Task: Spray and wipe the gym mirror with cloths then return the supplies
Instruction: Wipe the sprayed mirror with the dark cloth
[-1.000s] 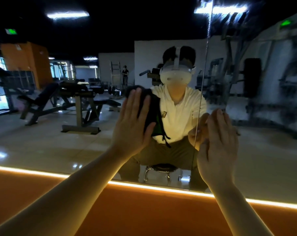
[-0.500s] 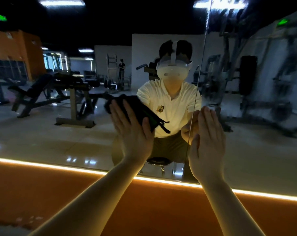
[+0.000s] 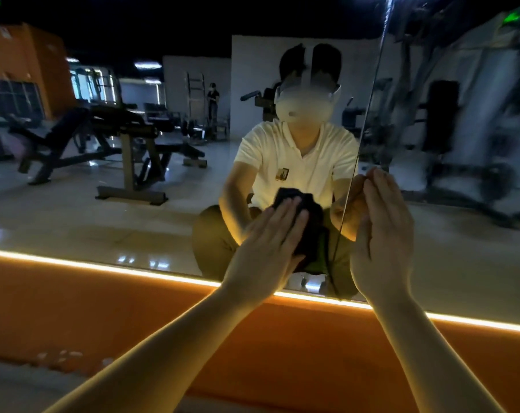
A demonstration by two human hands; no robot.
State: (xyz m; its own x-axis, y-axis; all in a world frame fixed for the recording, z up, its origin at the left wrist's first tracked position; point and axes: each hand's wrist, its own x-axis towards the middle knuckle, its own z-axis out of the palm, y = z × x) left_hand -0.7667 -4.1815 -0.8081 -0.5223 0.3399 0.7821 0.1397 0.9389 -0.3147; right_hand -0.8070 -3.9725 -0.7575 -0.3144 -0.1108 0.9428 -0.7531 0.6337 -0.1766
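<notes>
**Gym mirror: lower section, both hands on the glass**

Mirror [image 3: 133, 219] covers the wall ahead in 2 panels, which meet at a vertical seam [image 3: 367, 129] right of centre. Its bottom edge runs along a lit amber strip [image 3: 103, 267], with an orange wall band [image 3: 133, 311] beneath.

Left hand [image 3: 270, 242]: flat, fingers straight and close together, pressing 1 dark cloth [image 3: 311, 228] against the left panel. The cloth sits low on the glass, just left of the seam and a little above the lit strip. It shows above the fingertips and to the right of the hand, and the palm covers the rest.

Right hand [image 3: 384, 234]: flat and upright, fingers straight and together, set against the right panel just beside the seam. No cloth shows under it, and whether the palm fully touches the glass cannot be told.

Surface condition: the left panel gives a sharp reflection of a weight bench [image 3: 127, 138] and a pale tiled floor. The right panel looks hazy and streaked, and the machines reflected in it are blurred.

Reflection: a person in a white short-sleeved shirt faces the glass from low down. Both arms reach forward to meet the hands at the glass.
</notes>
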